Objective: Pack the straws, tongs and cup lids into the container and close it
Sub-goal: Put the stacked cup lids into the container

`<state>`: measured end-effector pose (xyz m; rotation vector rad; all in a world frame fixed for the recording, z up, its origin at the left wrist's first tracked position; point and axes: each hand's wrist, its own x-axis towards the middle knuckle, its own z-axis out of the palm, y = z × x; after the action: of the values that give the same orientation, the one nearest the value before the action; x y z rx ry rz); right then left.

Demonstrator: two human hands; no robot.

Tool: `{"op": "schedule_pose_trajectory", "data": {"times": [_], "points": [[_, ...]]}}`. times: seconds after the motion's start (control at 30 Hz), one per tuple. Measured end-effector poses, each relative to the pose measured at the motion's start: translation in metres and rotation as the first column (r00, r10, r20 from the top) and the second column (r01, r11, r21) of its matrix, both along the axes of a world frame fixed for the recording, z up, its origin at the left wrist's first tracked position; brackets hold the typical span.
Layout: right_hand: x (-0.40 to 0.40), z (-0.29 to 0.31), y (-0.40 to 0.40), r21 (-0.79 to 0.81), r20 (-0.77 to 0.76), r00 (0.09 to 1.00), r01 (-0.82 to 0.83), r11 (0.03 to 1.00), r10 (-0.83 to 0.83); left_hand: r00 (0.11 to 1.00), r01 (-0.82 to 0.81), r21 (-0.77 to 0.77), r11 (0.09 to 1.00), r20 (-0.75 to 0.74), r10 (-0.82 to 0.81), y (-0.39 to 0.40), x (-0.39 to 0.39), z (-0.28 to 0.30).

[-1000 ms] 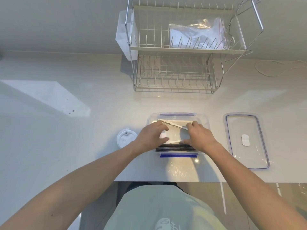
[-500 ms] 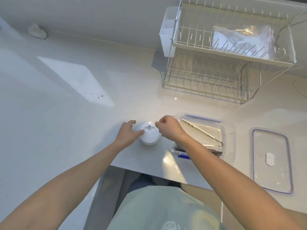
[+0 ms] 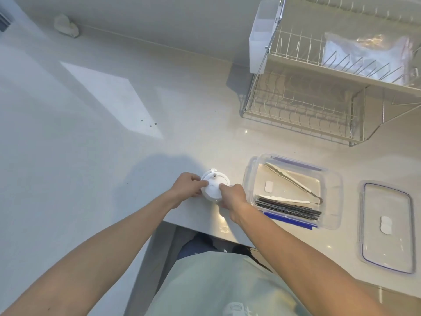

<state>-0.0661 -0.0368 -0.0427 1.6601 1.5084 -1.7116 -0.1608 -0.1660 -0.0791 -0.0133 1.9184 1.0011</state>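
Observation:
White cup lids [image 3: 214,187] sit in a small stack on the counter, left of the clear container [image 3: 332,197]. My left hand [image 3: 188,185] grips the stack from its left side and my right hand [image 3: 232,197] grips it from the right, thumbs on top. Inside the container lie metal tongs [image 3: 293,182] set diagonally and a bundle of black straws [image 3: 289,208] along the near wall. The container's clear lid with blue seal [image 3: 387,229] lies flat on the counter to the right, apart from the container.
A two-tier wire dish rack [image 3: 319,92] stands at the back right, with a plastic bag [image 3: 369,58] on its upper shelf. A crumpled white object [image 3: 66,26] lies far back left. The counter's front edge [image 3: 205,231] runs just below my hands.
Both hands left the container and moved left to the cup lids; they now grip the stack from both sides. The view swung left with them.

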Motion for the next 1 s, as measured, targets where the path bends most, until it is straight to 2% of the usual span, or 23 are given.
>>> {"op": "schedule_pose_trajectory", "data": {"times": [0.17,0.23,0.33,0.53,0.67,0.8,1.0], "points": [[0.001,0.008,0.003,-0.091,-0.072,0.988,0.132,0.987,-0.139,0.991,-0.002,0.005,1.000,0.133,0.001,-0.007,-0.020,0.005],[-0.001,0.013,0.004,-0.034,-0.104,0.991,0.084,0.996,-0.088,0.985,-0.012,0.060,0.998,0.173,0.002,-0.008,-0.030,0.014],[-0.002,0.029,0.012,0.100,-0.162,0.987,-0.006,0.995,0.022,0.989,-0.009,0.156,0.988,0.147,-0.014,0.002,-0.044,0.035],[0.013,0.062,0.083,0.202,-0.360,0.933,0.096,0.975,-0.018,0.997,-0.031,0.300,0.953,0.083,0.006,0.068,-0.033,0.073],[0.042,0.060,0.136,0.254,-0.387,0.922,0.095,0.963,0.011,0.994,-0.098,0.297,0.950,0.069,0.081,0.120,0.013,0.081],[0.077,0.048,0.172,0.224,-0.397,0.918,0.117,0.968,-0.019,0.985,-0.152,0.272,0.950,0.118,0.124,0.155,0.059,0.077],[0.113,0.015,0.173,0.164,-0.374,0.924,0.147,0.976,-0.076,0.898,-0.336,0.128,0.933,0.341,0.277,0.184,0.112,0.057]]}}
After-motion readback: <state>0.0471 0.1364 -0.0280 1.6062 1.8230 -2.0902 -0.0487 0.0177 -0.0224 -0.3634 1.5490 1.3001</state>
